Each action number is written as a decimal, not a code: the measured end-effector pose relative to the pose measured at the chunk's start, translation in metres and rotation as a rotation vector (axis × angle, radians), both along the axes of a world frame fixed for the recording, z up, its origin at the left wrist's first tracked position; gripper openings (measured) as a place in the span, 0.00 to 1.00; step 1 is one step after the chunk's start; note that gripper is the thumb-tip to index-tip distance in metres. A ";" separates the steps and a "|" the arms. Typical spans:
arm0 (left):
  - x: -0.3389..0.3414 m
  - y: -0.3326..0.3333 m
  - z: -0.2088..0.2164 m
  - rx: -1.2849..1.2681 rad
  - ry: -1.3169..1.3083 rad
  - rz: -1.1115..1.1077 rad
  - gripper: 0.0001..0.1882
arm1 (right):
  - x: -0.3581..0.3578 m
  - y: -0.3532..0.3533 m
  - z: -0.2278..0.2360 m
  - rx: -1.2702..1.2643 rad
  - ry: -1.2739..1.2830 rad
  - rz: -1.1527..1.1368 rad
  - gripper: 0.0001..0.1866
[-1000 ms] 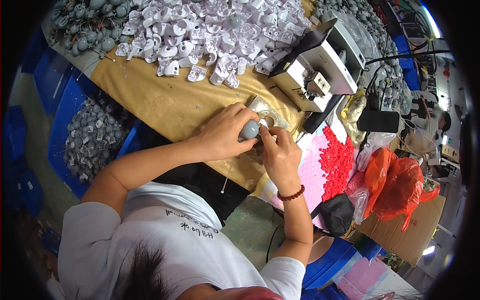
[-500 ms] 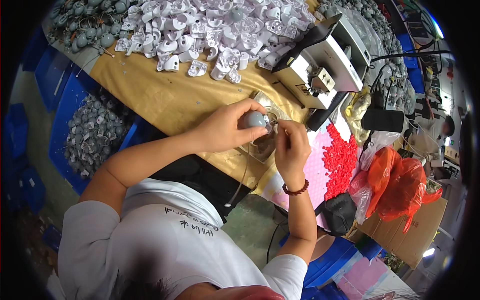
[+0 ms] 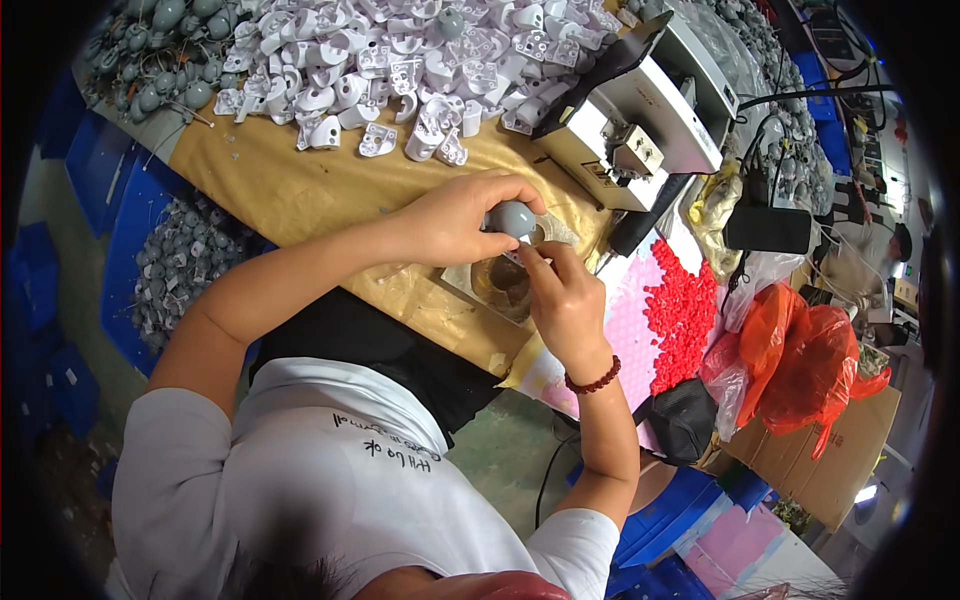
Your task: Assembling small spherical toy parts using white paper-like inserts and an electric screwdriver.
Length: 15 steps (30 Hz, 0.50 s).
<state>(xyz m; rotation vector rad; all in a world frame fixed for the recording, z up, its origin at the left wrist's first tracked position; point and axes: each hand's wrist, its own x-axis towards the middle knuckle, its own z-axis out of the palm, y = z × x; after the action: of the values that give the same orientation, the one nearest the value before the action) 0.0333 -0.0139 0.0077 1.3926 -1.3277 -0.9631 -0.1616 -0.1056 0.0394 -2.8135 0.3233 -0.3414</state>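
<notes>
My left hand [image 3: 455, 222] is closed round a smooth grey ball-shaped piece [image 3: 512, 218], thumb below and fingers curled over the top. Against the near side of that piece, the thumb and forefinger of my right hand [image 3: 570, 305] are pinched together. What sits in that pinch is too small and covered to make out. A brown bead bracelet circles the right wrist. Just below the ball lies a block with a round hollow [image 3: 503, 285] on the gold-brown table cover [image 3: 300, 190].
White plastic housings [image 3: 340, 80] are heaped at the far side, beside grey balls with wires [image 3: 160, 70]. A boxy machine [image 3: 640, 130] stands far right. Small red parts [image 3: 675, 320], a phone [image 3: 768, 230] and red bags [image 3: 800, 365] lie right. A blue bin [image 3: 125, 290] sits left.
Both hands have shifted slightly away from my body with the grey ball, uncovering more of the hollow block. The thin cable that hung below my left hand no longer shows there.
</notes>
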 end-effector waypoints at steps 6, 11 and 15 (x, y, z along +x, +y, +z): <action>-0.008 0.007 0.002 -0.157 -0.325 0.091 0.16 | 0.002 0.003 0.007 -0.112 0.092 0.106 0.19; -0.015 0.010 -0.002 -0.187 -0.405 0.080 0.15 | 0.002 -0.007 0.009 -0.058 0.064 0.146 0.17; -0.018 0.010 0.000 -0.252 -0.513 0.075 0.13 | 0.003 0.003 0.007 -0.091 0.127 0.123 0.16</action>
<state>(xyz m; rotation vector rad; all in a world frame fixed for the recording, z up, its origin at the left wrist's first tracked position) 0.0158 -0.0036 0.0072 1.5322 -1.6886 -0.3756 -0.1588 -0.1025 0.0463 -2.9340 0.1644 -0.1549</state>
